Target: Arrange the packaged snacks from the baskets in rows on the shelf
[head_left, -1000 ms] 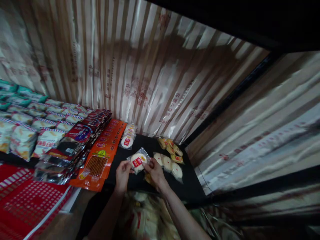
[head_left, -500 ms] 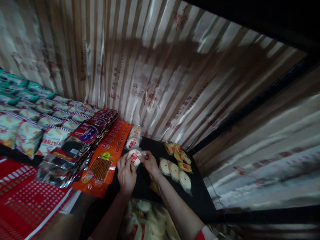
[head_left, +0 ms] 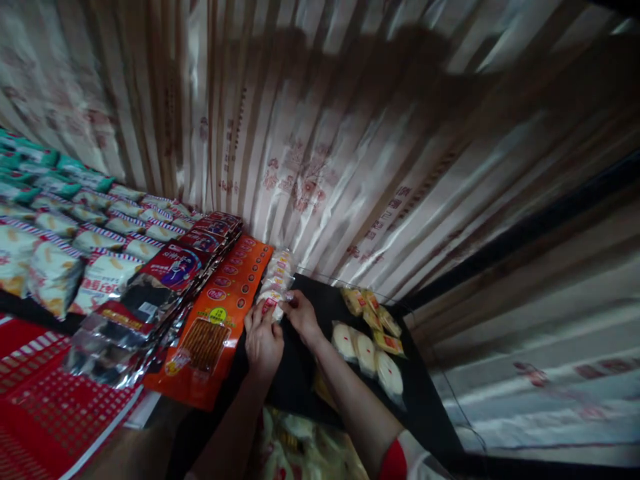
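With my right hand point(head_left: 303, 319), fingers nearly closed, I'm pinching the right edge of a wrapped white cake point(head_left: 271, 297). My left hand's point(head_left: 264, 343) bent fingers are resting on its near side; I can't tell whether they're gripping. It's sitting just right of an orange snack-stick pouch point(head_left: 213, 323).

head-worn view, forward and down

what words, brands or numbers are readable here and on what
No text reads with certainty.
Orange bag: print too blurred.
Dark packets: too blurred.
White striped-top bags: characters too blurred.
Teal bags: too small.
Held round packet: too small, partly covered.
Wall sheeting: reddish characters too blurred.
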`<state>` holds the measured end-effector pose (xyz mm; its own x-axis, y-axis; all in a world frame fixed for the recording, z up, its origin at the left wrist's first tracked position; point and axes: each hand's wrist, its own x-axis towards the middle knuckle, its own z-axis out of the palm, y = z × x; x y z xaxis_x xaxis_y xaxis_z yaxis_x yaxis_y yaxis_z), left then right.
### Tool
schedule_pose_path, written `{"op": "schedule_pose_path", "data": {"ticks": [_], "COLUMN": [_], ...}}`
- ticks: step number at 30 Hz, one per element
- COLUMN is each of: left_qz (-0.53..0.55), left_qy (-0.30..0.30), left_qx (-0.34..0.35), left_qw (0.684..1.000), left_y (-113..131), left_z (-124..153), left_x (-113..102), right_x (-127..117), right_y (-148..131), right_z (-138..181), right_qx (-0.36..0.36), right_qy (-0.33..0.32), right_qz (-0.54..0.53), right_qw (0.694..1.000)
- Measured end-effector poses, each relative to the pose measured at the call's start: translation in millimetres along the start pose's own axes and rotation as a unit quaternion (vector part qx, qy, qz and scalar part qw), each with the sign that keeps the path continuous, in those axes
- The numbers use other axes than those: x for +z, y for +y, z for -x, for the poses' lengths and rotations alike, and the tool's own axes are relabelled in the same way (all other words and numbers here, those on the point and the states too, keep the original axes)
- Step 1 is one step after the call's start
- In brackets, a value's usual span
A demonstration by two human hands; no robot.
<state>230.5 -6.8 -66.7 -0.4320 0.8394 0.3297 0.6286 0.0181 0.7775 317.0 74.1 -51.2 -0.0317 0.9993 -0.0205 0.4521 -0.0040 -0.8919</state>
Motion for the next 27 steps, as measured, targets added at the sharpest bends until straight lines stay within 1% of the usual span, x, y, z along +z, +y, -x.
{"op": "schedule_pose_path", "data": {"ticks": [2,7,12,17,23,27], "left_qz": [-0.001,-0.010,-0.022,-0.032,-0.059,-0.075], "left_qy": [-0.003,-0.009,-0.021,-0.011,-0.019,-0.014], "left_qx": [-0.002,-0.006,-0.007,0.002,0.009,0.012], "left_qw": [1.000,1.000,1.000,0.999,0.998,0.997], "left_y": [-0.5,0.1,1.3,-1.1,-0.8,-0.4], "left_z": [-0.4,-1.3,-2.7,-3.9,-5.6,-8.1], "left_x": [1.6,3.4,3.1,6.3,9.2,10.6], "right_x": [0.8,4.1,5.4,5.0,6.6,5.9], "right_y": [3.2,6.4,4.8,3.9,5.9,2.6], "right_z": [-3.3,-9.8,-13.7,-14.2,-19.7,-22.9], "right_qx": [-0.009,-0.016,-0.004,0.000,0.006,0.006], "right_qy": [0.005,0.017,0.034,0.026,0.024,0.017], "right_qz": [0.021,0.035,0.073,0.100,0.110,0.128], "right_qw": [1.000,0.999,0.997,0.995,0.994,0.992]}}
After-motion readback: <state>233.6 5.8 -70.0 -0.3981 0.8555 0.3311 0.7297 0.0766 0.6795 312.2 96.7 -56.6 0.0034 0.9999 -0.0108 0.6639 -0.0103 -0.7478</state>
